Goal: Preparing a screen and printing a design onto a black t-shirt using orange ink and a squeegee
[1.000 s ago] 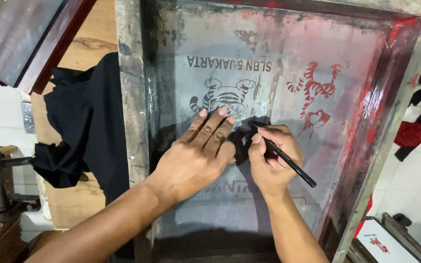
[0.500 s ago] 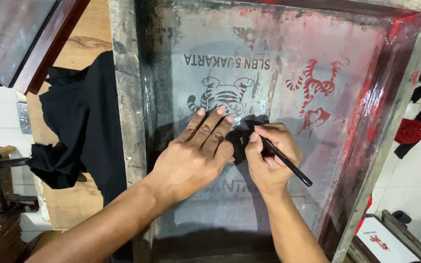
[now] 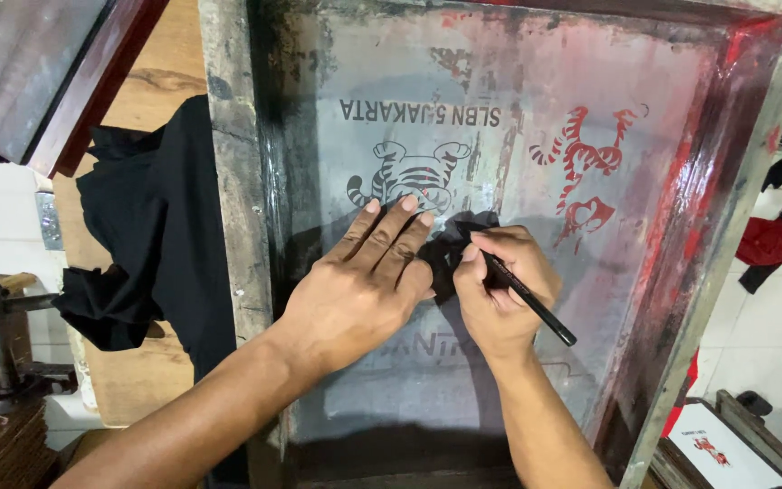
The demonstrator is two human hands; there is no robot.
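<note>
Big screen-printing frame (image 3: 237, 226) lies over a black garment (image 3: 165, 244) on the wooden surface (image 3: 151, 86). Left hand (image 3: 364, 281) lies flat, fingers spread wide, pinning the mesh. Right hand (image 3: 500, 290) pinches a black rag (image 3: 450, 244) and a thin black stick (image 3: 536, 303) mid-screen. Best dab lightly, mesh kept taut.

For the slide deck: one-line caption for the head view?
Left hand flat on a printing screen, right hand holding a black stick and dark cloth.
</note>
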